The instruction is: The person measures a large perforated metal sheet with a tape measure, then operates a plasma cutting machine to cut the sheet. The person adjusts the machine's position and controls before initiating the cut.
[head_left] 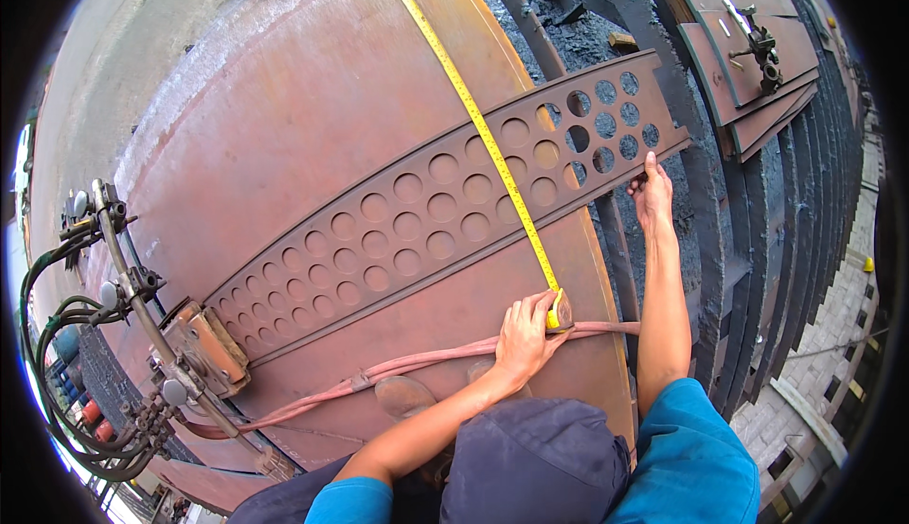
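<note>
My left hand (526,337) is closed round a yellow tape measure (561,312) near the steel plate's lower right part. Its yellow blade (464,88) is drawn out, crossing over a long perforated metal rail (440,207) toward the plate's far edge. The rail lies slantwise over the rusty steel plate (284,136), with rows of round holes along it. Its right end juts past the plate's edge. There my right hand (651,193) grips the rail's near edge, thumb on top; the other fingers are partly hidden.
At the rail's left end sits a cutting carriage (204,344) with a rod, clamps and dark hoses (43,335). A reddish hose (445,352) runs across the plate on my side. Upright metal slats (705,212) stand to the right, carrying stacked plates (729,79) and a clamp fitting (760,43).
</note>
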A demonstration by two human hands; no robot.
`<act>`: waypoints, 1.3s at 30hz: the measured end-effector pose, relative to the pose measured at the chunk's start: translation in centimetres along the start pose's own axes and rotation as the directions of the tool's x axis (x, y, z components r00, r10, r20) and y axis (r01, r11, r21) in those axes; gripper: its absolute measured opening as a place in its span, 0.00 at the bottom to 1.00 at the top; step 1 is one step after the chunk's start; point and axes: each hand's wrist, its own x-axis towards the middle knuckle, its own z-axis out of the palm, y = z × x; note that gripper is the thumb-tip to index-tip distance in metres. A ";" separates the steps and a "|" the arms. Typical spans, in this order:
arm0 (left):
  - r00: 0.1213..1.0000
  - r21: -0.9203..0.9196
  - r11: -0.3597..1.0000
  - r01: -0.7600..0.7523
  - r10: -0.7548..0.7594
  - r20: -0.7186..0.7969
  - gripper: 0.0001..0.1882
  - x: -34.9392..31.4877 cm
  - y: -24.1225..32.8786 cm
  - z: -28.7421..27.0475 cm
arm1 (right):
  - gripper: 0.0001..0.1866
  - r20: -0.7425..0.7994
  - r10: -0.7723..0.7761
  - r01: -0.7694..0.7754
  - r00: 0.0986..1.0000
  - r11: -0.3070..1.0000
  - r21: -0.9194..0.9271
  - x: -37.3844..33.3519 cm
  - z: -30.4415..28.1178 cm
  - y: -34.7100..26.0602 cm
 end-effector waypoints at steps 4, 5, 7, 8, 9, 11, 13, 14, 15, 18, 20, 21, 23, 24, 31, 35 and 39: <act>1.000 0.005 1.000 -0.007 0.007 -0.011 0.40 0.0 0.1 -0.3 | 0.17 0.014 -0.009 0.009 1.000 1.000 -0.005 -0.5 -0.1 -0.1; 1.000 0.006 1.000 -0.008 0.008 -0.016 0.40 0.2 0.0 -0.3 | 0.17 0.012 -0.008 0.008 1.000 1.000 -0.018 -0.6 0.0 -0.1; 1.000 -0.002 1.000 -0.005 0.005 -0.015 0.39 0.1 0.2 -0.3 | 0.17 -0.001 0.002 -0.002 1.000 0.999 -0.037 -0.9 -0.3 -0.2; 1.000 -0.006 1.000 -0.004 0.003 -0.015 0.39 0.1 0.2 -0.3 | 0.17 -0.007 0.005 -0.005 1.000 0.999 -0.039 -0.9 -0.3 -0.1; 1.000 -0.011 1.000 -0.002 0.001 -0.015 0.39 0.1 0.2 -0.3 | 0.17 -0.013 0.009 -0.010 1.000 0.999 -0.041 -1.0 -0.3 -0.1; 1.000 -0.009 1.000 -0.012 0.012 -0.017 0.39 0.3 0.2 -0.3 | 0.17 -0.003 -0.007 0.007 1.000 0.999 -0.040 -1.0 -0.3 -0.1; 1.000 -0.011 1.000 -0.008 0.008 -0.016 0.39 0.3 0.1 -0.3 | 0.17 0.008 -0.015 0.015 1.000 0.999 -0.049 -1.2 -0.2 -0.3; 1.000 -0.014 1.000 -0.001 0.000 -0.014 0.38 0.2 0.1 -0.3 | 0.17 0.011 -0.015 0.016 1.000 0.998 -0.060 -1.3 -0.3 -0.5; 1.000 -0.019 1.000 0.006 -0.006 -0.008 0.38 0.1 0.2 -0.3 | 0.17 0.010 -0.016 0.017 1.000 0.997 -0.070 -1.5 -0.5 -0.4; 1.000 -0.014 1.000 0.009 -0.009 -0.011 0.38 -0.1 0.3 -0.3 | 0.17 -0.020 0.016 -0.017 1.000 0.997 -0.081 -1.6 -0.5 0.0; 1.000 -0.014 1.000 0.006 -0.006 -0.005 0.38 0.1 0.3 -0.3 | 0.17 -0.026 0.002 -0.004 1.000 0.996 -0.086 -1.6 -0.6 0.0; 1.000 -0.013 1.000 0.004 -0.004 -0.001 0.38 0.2 0.2 -0.4 | 0.17 -0.028 -0.005 0.002 1.000 0.996 -0.087 -1.6 -0.6 0.0; 1.000 -0.014 1.000 -0.006 0.006 -0.007 0.38 0.3 0.1 -0.3 | 0.18 -0.040 -0.007 0.004 0.999 0.997 -0.083 -1.3 -0.5 0.2; 1.000 -0.014 1.000 -0.010 0.010 -0.011 0.38 0.4 0.1 -0.3 | 0.18 -0.044 -0.008 0.005 0.999 0.997 -0.081 -1.3 -0.5 0.2; 1.000 -0.021 1.000 0.013 -0.013 0.004 0.36 0.3 0.4 -0.8 | 0.17 -0.034 0.016 -0.019 0.999 0.998 -0.067 -2.3 -0.5 -0.3; 1.000 -0.030 0.999 -0.014 0.014 -0.011 0.37 0.4 0.1 -0.6 | 0.17 -0.062 0.016 -0.022 0.998 0.994 -0.103 -1.9 -0.7 0.1; 1.000 -0.029 0.999 -0.025 0.025 -0.016 0.38 0.5 0.0 -0.5 | 0.17 -0.042 -0.006 0.002 0.999 0.996 -0.087 -2.1 -0.4 0.1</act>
